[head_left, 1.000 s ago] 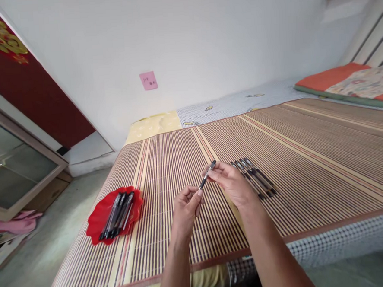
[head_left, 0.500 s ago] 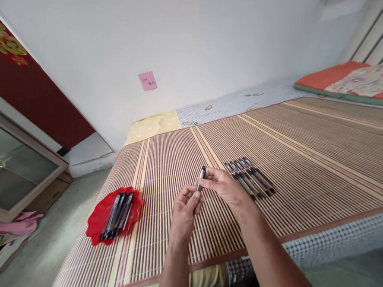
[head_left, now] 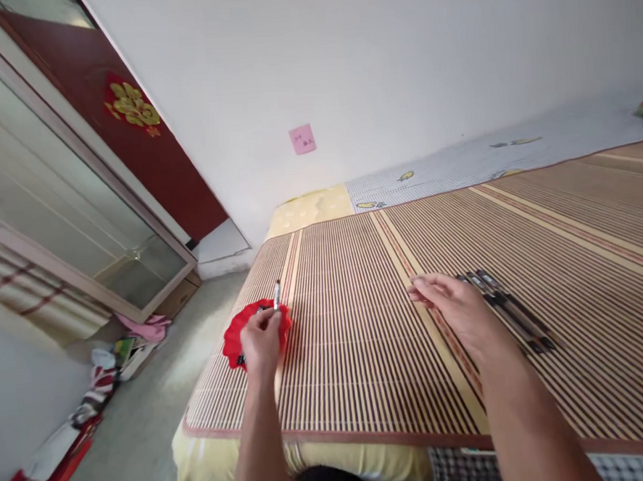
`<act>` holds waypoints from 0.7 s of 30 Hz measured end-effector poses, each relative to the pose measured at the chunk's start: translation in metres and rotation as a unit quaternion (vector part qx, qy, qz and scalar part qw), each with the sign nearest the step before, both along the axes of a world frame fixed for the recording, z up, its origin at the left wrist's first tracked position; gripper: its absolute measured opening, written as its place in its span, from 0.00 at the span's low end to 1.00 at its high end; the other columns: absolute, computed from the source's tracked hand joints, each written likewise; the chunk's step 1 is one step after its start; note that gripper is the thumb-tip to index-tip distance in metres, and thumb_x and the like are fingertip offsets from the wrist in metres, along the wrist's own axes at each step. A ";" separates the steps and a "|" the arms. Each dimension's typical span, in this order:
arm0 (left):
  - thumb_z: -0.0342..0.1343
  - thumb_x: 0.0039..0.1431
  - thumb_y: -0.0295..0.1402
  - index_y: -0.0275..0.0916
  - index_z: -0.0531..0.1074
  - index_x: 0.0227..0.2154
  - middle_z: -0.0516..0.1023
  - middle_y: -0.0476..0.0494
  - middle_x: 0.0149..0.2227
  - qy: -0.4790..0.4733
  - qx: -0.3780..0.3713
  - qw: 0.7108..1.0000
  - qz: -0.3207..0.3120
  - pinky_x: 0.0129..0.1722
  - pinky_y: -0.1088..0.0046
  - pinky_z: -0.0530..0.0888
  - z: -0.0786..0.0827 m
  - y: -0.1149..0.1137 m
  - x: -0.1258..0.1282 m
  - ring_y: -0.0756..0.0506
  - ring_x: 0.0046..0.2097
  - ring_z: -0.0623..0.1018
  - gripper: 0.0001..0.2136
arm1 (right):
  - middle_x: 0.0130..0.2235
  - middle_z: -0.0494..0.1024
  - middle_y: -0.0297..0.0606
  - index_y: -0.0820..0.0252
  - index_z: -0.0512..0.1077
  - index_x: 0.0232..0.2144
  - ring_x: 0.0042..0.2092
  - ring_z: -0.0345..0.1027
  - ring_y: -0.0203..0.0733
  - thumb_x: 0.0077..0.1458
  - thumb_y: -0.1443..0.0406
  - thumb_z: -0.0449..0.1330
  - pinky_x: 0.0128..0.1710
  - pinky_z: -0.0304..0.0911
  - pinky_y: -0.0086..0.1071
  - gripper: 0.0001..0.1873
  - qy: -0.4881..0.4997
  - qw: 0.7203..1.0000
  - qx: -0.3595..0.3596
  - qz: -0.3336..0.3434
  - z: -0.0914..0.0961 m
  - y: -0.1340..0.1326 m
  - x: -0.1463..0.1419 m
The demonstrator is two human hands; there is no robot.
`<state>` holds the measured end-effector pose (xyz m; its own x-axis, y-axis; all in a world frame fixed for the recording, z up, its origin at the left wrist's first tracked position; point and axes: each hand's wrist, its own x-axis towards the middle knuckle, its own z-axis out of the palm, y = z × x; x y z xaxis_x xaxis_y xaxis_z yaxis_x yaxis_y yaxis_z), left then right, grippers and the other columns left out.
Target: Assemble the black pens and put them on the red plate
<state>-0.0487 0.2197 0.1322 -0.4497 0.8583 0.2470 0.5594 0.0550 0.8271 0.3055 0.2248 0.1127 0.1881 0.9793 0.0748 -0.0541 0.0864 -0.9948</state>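
Note:
My left hand (head_left: pixel 261 346) pinches a pen (head_left: pixel 277 294) that points up between thumb and fingers. That hand is over a red scalloped dish (head_left: pixel 234 336), hiding most of what lies in it; dark pen ends peek out beside the hand. My right hand (head_left: pixel 450 306) hovers above the striped mat, holding nothing, its fingers loosely extended. Just to its right, several black-capped pens (head_left: pixel 516 312) lie side by side in a slanted row, partly covered by the hand and forearm.
The striped bamboo mat (head_left: pixel 353 325) covers a bed with a yellow and checked sheet (head_left: pixel 309 211). A white wall with a pink note (head_left: pixel 302 139) rises behind. On the left are a glass-panelled door (head_left: pixel 96 211) and items on the floor.
My hands have separated: the left has carried the pen left to the red dish, and the right has let go of it and moved toward the row of pens. The view has turned left.

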 end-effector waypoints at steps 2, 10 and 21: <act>0.59 0.55 0.39 0.39 0.83 0.36 0.83 0.39 0.33 0.107 -0.028 0.992 0.059 0.40 0.64 0.72 0.009 0.002 -0.031 0.37 0.38 0.81 0.12 | 0.36 0.83 0.44 0.56 0.79 0.34 0.40 0.78 0.47 0.48 0.45 0.68 0.43 0.72 0.40 0.23 -0.009 1.000 0.002 0.006 0.000 0.001 -0.001; 0.58 0.56 0.33 0.39 0.81 0.34 0.81 0.38 0.34 0.266 -0.098 0.956 0.070 0.38 0.64 0.70 -0.006 0.009 -0.059 0.35 0.39 0.80 0.08 | 0.33 0.81 0.41 0.58 0.78 0.35 0.36 0.76 0.44 0.51 0.50 0.66 0.41 0.70 0.40 0.18 -0.049 0.997 0.031 0.058 -0.006 0.005 -0.013; 0.59 0.59 0.38 0.38 0.78 0.41 0.79 0.34 0.43 0.322 -0.095 0.938 0.091 0.44 0.61 0.72 -0.026 -0.004 -0.059 0.33 0.47 0.77 0.11 | 0.33 0.79 0.41 0.60 0.77 0.38 0.37 0.75 0.45 0.53 0.51 0.62 0.42 0.69 0.40 0.19 -0.092 0.993 0.002 0.075 -0.011 0.007 -0.008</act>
